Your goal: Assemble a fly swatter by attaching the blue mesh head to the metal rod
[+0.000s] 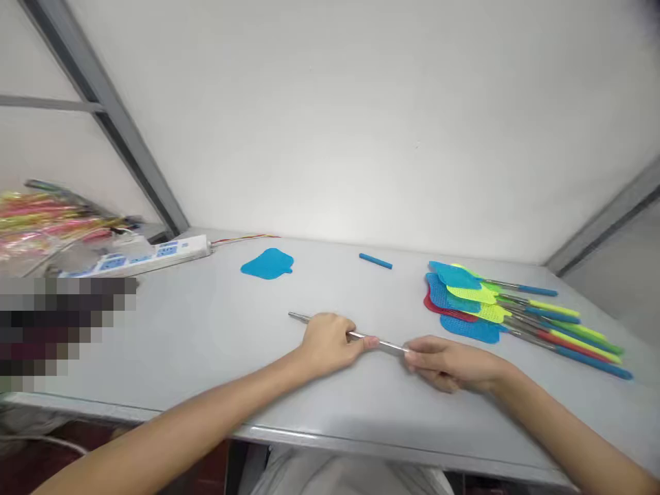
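A thin silver metal rod (pixel 386 344) lies between my hands, just above the grey table. My left hand (pixel 333 342) is wrapped round its middle, and the rod's left end sticks out past the knuckles. My right hand (pixel 443 361) pinches the right end between thumb and fingers. Beyond my left hand a loose blue fly swatter head (pixel 268 264) lies flat. Farther back, a short blue handle tube (pixel 375 260) rests on the table. Right of my right hand is a pile of fly swatters (pixel 469 295) with blue, yellow and red heads.
At the left edge of the grey table (pixel 196 344) lies a white power strip (pixel 155 256) with a thin coloured cable. Shiny plastic-wrapped bundles (pixel 46 223) sit behind it. A pale wall (pixel 361 124) closes off the back, with grey metal frame posts at both sides.
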`<action>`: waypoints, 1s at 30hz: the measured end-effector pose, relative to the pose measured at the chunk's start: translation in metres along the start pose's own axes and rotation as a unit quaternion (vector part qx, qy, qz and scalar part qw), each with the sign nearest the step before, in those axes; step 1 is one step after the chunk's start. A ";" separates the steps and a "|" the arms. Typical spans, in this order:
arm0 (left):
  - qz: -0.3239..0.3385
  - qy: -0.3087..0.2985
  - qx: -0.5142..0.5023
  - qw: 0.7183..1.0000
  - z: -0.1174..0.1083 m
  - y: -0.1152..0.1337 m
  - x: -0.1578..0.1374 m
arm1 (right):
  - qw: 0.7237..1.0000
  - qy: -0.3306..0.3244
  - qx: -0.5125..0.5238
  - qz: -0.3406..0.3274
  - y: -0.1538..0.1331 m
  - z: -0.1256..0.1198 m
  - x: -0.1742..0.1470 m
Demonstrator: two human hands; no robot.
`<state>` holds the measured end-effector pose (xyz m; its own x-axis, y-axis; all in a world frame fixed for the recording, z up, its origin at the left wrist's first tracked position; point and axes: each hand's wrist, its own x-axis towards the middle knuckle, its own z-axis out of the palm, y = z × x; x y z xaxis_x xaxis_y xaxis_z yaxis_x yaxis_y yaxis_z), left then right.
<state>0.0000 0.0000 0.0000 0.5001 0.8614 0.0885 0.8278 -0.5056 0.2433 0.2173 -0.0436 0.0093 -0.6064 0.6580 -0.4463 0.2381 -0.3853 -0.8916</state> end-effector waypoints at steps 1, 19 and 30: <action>0.000 0.001 0.001 1.000 0.000 0.000 0.000 | 1.000 0.003 0.001 0.000 0.000 0.000 0.001; -0.001 -0.009 0.004 1.000 -0.001 0.001 0.000 | 1.000 0.003 0.014 0.006 -0.002 0.000 0.002; 0.004 0.000 0.010 1.000 0.001 0.003 -0.005 | 0.999 -0.002 0.031 0.006 -0.004 0.001 0.002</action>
<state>0.0004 -0.0058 -0.0009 0.5067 0.8574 0.0900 0.8289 -0.5132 0.2225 0.2146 -0.0410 0.0116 -0.6061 0.6509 -0.4571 0.1978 -0.4333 -0.8793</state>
